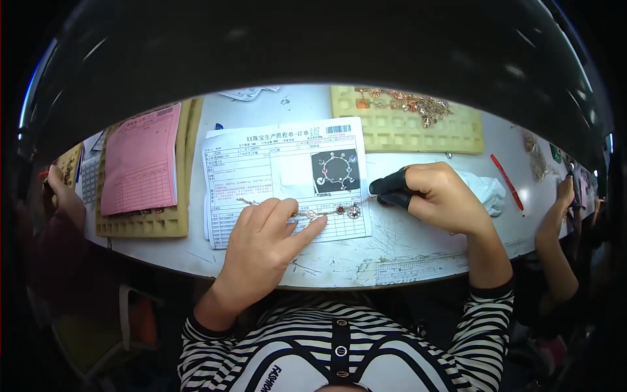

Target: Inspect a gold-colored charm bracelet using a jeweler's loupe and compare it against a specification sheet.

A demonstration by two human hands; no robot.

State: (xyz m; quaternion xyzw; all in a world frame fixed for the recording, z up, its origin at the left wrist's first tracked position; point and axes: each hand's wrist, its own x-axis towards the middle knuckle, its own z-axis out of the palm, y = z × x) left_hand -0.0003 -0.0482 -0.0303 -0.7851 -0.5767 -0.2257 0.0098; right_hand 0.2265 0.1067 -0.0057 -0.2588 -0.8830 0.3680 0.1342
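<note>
A thin rose-gold charm chain [333, 212] stretches across a printed paper form [289, 169], with small round charms hanging along it. My left hand [267, 235] lies over the chain, its curled fingers hiding part of it and one finger extended along the charms. The chain's left end shows past my knuckles. At the other end my right hand [431, 196], with black finger covers on the thumb and forefinger, pinches the chain just off the form's right edge. A photo [335, 171] of a round charm bracelet on a dark ground is printed on the form.
A yellow grooved tray [406, 139] at the back holds a pile of rose-gold jewelry [416, 105]. On the left, pink paper forms [142, 161] cover another tray [179, 215]. A white cloth [482, 191], red pen [507, 181] and ruler [421, 268] lie right. Other people's hands show at both sides.
</note>
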